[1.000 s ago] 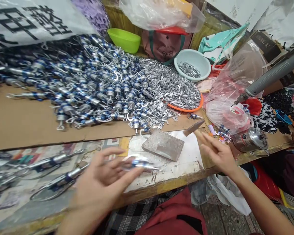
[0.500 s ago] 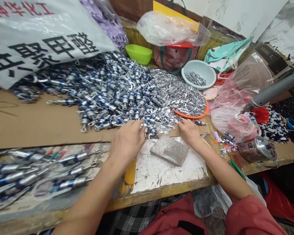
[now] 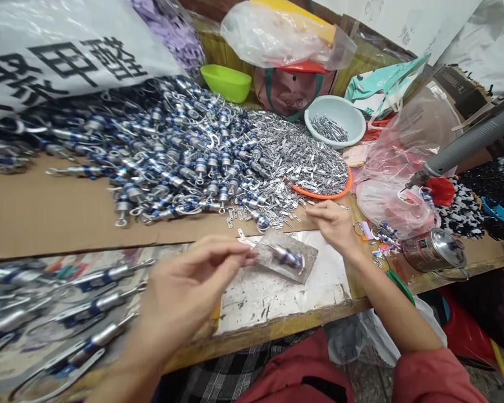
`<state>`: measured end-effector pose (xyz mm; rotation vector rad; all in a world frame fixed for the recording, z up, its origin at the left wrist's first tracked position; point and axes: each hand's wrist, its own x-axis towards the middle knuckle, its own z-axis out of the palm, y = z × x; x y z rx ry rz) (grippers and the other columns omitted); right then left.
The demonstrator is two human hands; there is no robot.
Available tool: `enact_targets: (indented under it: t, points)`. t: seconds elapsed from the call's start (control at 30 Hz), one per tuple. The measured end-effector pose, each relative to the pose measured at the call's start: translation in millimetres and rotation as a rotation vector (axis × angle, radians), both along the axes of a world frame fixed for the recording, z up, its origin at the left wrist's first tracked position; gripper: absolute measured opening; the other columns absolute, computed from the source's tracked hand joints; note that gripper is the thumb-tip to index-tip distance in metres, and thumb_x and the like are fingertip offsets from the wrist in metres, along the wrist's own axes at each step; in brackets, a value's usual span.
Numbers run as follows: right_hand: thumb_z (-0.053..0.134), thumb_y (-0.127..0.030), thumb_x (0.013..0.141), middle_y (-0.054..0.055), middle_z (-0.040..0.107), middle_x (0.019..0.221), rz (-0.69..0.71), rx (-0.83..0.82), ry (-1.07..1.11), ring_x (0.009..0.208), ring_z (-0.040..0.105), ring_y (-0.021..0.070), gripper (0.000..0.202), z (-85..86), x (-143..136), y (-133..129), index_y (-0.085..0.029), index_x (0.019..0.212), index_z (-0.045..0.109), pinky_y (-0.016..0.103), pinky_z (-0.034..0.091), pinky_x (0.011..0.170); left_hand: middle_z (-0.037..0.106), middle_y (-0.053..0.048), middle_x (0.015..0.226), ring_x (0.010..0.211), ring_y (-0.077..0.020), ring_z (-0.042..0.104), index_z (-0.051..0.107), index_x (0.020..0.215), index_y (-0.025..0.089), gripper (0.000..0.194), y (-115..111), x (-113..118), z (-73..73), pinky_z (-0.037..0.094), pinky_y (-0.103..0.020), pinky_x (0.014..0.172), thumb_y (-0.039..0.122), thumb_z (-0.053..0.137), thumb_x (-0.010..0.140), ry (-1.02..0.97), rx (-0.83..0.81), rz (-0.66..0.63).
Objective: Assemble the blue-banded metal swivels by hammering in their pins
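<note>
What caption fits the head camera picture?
Left hand holds a silver-and-blue metal swivel piece over the grey stone block; right hand hovers beside.

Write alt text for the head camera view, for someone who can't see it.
A person's left hand holds a silver-and-blue metal fitting over a grey block, while the right hand hovers beside a huge pile of fittings on a cluttered workbench.

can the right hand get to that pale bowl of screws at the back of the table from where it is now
Probably yes. The right hand sits at the near edge of the orange tray, with the pale bowl just beyond. Only the low heap of metal strips lies between, so it could reach over.
</note>
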<state>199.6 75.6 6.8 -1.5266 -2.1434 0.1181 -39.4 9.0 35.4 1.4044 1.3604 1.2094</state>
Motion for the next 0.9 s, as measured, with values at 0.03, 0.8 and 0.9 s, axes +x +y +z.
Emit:
enact_targets:
  t: [0.03,0.8,0.9]
  points:
    - [0.051,-0.01,0.086,0.004,0.069,0.088,0.018,0.007,0.039,0.082,0.063,0.0139,0.022,1.3,-3,-9,-0.019,0.092,0.07,0.025,0.051,0.074,0.066,-0.003,0.077,0.071,-0.0173,0.066,0.069,0.079,0.021,0.011,-5,4,-0.7,0.056,-0.03,0.068,0.029,0.062,0.075,0.032,0.055,-0.016]
    - [0.053,-0.019,0.087,0.003,0.065,0.083,-0.02,0.249,0.565,0.078,0.06,0.012,0.022,-9.4,-42,-57,-0.023,0.099,0.071,0.024,0.048,0.072,0.07,-0.01,0.082,0.075,-0.0222,0.065,0.062,0.092,0.01,0.045,-64,54,-58.6,0.055,-0.034,0.066,0.052,0.053,0.08,0.668,0.754,-0.583]
    - [0.052,-0.019,0.087,0.003,0.064,0.084,-0.02,0.215,0.561,0.079,0.06,0.0124,0.023,-8.4,-41,-56,-0.023,0.099,0.071,0.026,0.049,0.072,0.071,-0.012,0.097,0.092,-0.0278,0.065,0.057,0.111,0.012,0.035,-72,46,-62.0,0.056,-0.038,0.075,0.033,0.058,0.083,0.726,0.744,-0.665]
